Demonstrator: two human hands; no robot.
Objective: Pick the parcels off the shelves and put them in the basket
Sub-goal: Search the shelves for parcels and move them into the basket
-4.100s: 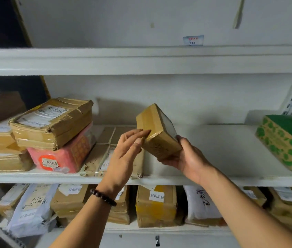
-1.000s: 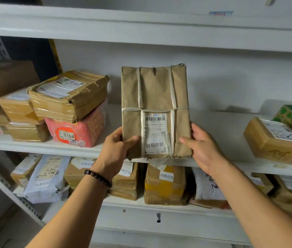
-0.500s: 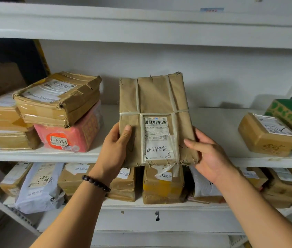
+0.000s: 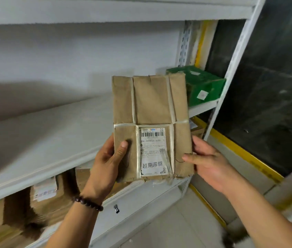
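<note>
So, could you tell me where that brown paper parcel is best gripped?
The brown paper parcel is flat and upright: grip its lower side edges, left hand from the left, right hand from the right, thumbs on its front.

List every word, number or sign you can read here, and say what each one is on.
"超期滞留": large print on the label of the parcel held by the left hand and right hand.
"K02": left edge of the same label.
Barcode digits and fine print on the label: too small to read.
Sticker on the green box: blurred.
Labels on the lower parcels: blurred.
</note>
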